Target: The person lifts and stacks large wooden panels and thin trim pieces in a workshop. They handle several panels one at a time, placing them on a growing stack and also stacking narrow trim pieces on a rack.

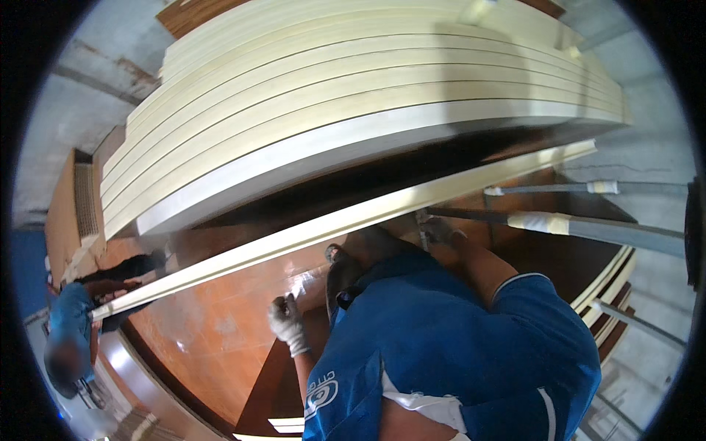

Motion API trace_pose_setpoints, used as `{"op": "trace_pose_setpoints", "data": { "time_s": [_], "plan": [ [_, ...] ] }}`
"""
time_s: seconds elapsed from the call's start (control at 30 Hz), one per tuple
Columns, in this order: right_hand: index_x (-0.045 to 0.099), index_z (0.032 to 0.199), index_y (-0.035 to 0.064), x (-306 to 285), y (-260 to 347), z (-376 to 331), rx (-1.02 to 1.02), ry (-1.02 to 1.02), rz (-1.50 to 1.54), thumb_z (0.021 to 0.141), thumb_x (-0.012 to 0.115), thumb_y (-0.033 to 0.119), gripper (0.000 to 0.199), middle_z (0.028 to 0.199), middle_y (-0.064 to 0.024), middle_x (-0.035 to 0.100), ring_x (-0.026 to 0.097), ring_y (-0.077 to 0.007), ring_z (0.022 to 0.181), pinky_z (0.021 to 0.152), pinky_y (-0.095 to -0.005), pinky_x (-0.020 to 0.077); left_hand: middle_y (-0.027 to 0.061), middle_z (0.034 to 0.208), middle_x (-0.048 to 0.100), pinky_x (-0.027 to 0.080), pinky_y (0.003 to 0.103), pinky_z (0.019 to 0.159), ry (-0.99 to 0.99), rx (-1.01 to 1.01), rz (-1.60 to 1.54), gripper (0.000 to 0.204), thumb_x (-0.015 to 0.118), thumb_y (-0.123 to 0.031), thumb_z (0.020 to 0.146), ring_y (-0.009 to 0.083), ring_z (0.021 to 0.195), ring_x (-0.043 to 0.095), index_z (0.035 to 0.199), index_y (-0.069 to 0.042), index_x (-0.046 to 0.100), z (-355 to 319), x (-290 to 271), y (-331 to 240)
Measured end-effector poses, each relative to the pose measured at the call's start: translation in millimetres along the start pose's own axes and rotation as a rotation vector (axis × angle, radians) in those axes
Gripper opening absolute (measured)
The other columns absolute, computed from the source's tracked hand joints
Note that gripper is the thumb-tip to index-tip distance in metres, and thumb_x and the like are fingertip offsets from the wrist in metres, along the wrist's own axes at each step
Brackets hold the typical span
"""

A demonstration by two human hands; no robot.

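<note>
My left hand point(285, 321), in a whitish glove, is raised with its fingers curled together. A small shiny patch shows at its fingertips; I cannot make out whether it is held. My right hand point(440, 230), in a greyish glove, is closed beside a dark padded bar, near a narrow light-coloured piece that I cannot identify. Just beyond both hands, a long cream strip point(316, 234) runs slantwise across the view, apart from my left hand. At its far left end, a co-worker point(70, 316) in a blue shirt has hands on it.
A large stack of cream-edged panels point(353, 81) stands across the far side. Metal bars with wrapped padding point(540, 222) jut in from the right. More panels point(603, 283) lean at the right. A glossy reddish-brown surface point(213, 316) lies below the strip; cardboard point(66, 213) stands at left.
</note>
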State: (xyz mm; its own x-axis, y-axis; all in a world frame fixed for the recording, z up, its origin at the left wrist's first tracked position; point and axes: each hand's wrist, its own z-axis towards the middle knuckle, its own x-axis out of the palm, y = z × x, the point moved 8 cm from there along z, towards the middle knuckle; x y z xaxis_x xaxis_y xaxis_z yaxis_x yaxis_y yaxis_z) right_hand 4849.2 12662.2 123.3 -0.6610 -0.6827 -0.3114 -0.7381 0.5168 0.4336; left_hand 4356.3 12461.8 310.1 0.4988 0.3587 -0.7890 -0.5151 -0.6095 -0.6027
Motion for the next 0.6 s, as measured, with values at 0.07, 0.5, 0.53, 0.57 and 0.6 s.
{"op": "trace_pose_setpoints", "data": {
  "time_s": [0.07,0.5,0.53,0.57,0.6],
  "plan": [
    [0.062,0.097,0.0057,-1,12,-5,-0.189,-0.038,-0.087,0.088,0.058,0.029,0.026,0.081,-0.0082,0.061,0.060,-0.0173,0.074,0.069,-0.0343,0.0495,0.0102,0.085,0.062,0.048,0.035,0.075,-0.239,0.282,0.186,0.030,0.076,-0.027,0.079,0.0245,0.083,0.060,0.090,-0.002,0.063,-1,-51,-72],
    [0.062,0.105,0.0031,13,51,-44,-0.484,-0.031,-0.329,0.089,0.056,0.026,0.028,0.091,-0.0101,0.062,0.060,-0.0211,0.082,0.074,-0.0333,0.0491,0.0209,0.126,0.049,0.041,0.049,0.096,-0.530,0.571,0.470,0.069,0.076,-0.043,0.076,0.0364,0.119,0.045,0.125,-0.001,0.051,34,-109,-176],
    [0.062,0.106,0.0038,16,58,-48,-0.632,-0.103,-0.606,0.090,0.055,0.022,0.026,0.096,-0.0102,0.062,0.060,-0.0221,0.087,0.079,-0.0339,0.0486,0.0202,0.124,0.050,0.040,0.050,0.096,-0.500,0.549,0.456,0.069,0.078,-0.042,0.074,0.0364,0.118,0.045,0.124,-0.002,0.052,37,-105,-168],
    [0.060,0.111,0.0055,19,61,-49,-0.705,-0.108,-0.628,0.091,0.052,0.021,0.027,0.101,-0.0123,0.062,0.058,-0.0237,0.094,0.084,-0.0352,0.0468,0.0194,0.123,0.051,0.039,0.050,0.097,-0.505,0.558,0.460,0.069,0.079,-0.041,0.072,0.0365,0.117,0.046,0.123,-0.002,0.052,35,-101,-162],
    [0.058,0.116,0.0073,19,60,-46,-0.704,-0.079,-0.524,0.093,0.049,0.020,0.028,0.105,-0.0143,0.061,0.056,-0.0254,0.101,0.089,-0.0365,0.0451,0.0174,0.119,0.054,0.040,0.049,0.095,-0.486,0.564,0.352,0.065,0.080,-0.039,0.070,0.0365,0.115,0.047,0.118,-0.003,0.055,37,-101,-152]
  ]
}}
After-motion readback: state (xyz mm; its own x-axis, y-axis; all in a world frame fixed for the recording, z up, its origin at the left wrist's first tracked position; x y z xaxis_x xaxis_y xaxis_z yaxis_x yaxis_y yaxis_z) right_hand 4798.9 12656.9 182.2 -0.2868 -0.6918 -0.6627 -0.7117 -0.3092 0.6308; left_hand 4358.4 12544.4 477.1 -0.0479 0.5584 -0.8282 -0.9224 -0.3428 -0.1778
